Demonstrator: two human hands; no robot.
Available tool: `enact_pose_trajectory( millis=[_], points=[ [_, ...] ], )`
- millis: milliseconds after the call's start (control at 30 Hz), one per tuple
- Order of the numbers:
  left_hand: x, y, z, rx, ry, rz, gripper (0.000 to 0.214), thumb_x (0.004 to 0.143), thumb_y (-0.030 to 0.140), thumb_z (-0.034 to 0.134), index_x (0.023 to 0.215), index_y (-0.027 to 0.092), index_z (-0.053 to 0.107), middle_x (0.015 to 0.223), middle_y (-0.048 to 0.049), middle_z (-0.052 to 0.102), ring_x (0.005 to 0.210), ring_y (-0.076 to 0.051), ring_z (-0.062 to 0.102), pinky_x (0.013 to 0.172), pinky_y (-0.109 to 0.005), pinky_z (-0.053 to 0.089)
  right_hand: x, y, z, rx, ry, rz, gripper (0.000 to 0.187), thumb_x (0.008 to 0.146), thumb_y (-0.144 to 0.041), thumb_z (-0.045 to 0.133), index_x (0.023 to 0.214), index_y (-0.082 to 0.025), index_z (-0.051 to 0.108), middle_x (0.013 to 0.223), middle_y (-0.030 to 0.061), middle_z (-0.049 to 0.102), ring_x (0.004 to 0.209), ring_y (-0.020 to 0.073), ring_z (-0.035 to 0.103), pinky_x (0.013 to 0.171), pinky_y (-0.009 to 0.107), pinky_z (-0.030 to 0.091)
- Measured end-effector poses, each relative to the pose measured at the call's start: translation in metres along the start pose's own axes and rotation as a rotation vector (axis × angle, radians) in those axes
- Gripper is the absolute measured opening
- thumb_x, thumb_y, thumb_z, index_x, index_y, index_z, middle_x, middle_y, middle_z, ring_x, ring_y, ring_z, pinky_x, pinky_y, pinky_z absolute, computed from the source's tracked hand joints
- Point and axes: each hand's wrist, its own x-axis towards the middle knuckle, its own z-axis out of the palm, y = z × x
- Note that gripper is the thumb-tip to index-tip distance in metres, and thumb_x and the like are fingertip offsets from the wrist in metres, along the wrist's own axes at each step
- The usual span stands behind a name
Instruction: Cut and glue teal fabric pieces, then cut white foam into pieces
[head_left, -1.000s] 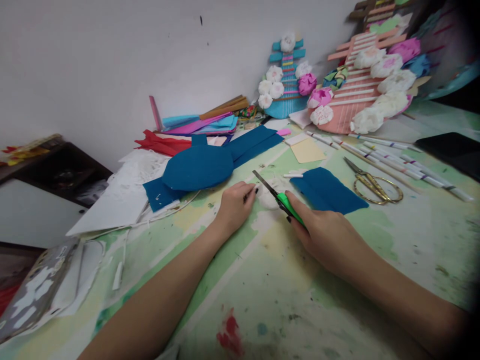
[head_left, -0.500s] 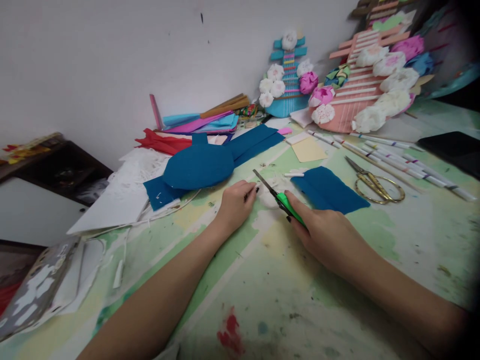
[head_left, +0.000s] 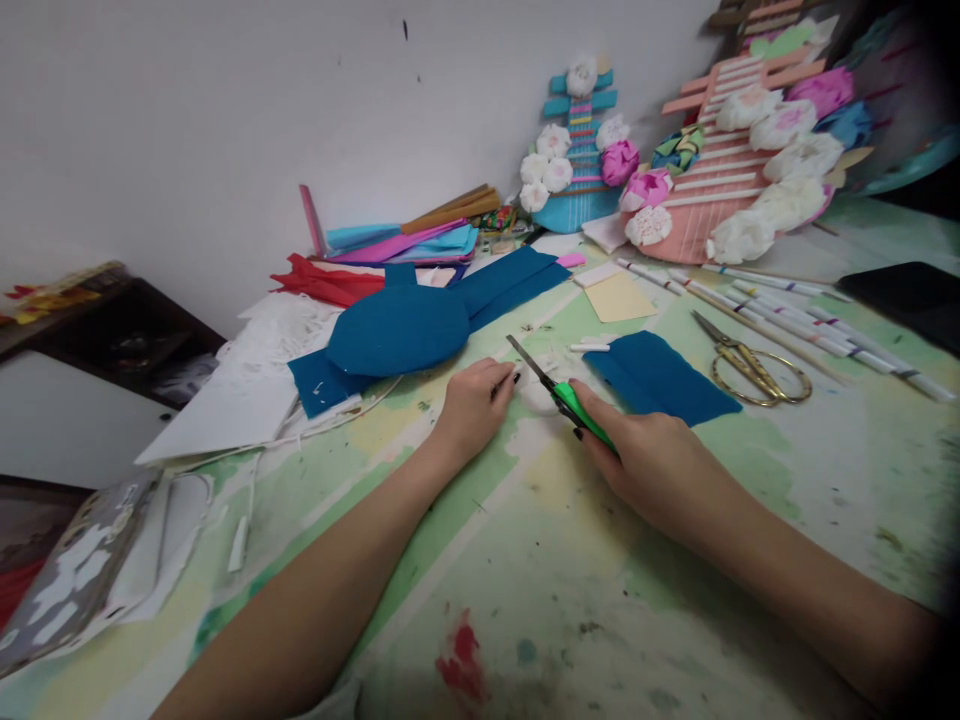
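The right hand [head_left: 645, 455] is closed around the green handle of the scissors [head_left: 559, 392]. The blades are pointed up and to the left, over the white piece [head_left: 538, 398]. The left hand [head_left: 472, 405] is curled shut, palm down, with its fingertips pinched on the left edge of that piece (a grip that appears to steady it against the blades). The white piece is rested on the table [head_left: 525, 580], between the two hands. Just beside the right hand a blue felt patch [head_left: 660, 378] is laid flat. Further right, gold scissors [head_left: 754, 365] are set apart. A larger blue felt shape [head_left: 397, 330] is laid behind the left hand, and flower-covered decorations [head_left: 581, 150] are propped against the wall [head_left: 225, 120].
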Motion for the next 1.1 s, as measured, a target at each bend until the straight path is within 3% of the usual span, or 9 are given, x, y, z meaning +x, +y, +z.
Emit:
enact_pose_trajectory(
  millis=[500,1100],
  points=[
    [0.0018,-0.0029,0.0007,0.041,0.013,0.043,0.024,0.089,0.015,0.048,0.068,0.015,0.062,0.063,-0.0020,0.057,0.061,-0.013,0.051,0.060,-0.025,0.037,-0.0040,-0.0001,-0.0011,-0.016,-0.025,-0.001,0.056,0.092,-0.029,0.038,0.147,-0.019,0.037,0.061,0.0065,0.065,0.051,0.0201,0.054,0.049,0.029,0.016],
    [0.0004,-0.0012,0.0012,0.050,0.027,0.060,0.024,0.089,0.015,0.048,0.071,0.015,0.064,0.063,-0.0021,0.058,0.061,-0.013,0.052,0.060,-0.025,0.037,-0.0031,-0.0018,-0.0036,-0.047,-0.080,0.017,0.056,0.093,-0.031,0.036,0.147,-0.021,0.037,0.064,0.0079,0.065,0.052,0.0206,0.054,0.049,0.029,0.015]
  ],
)
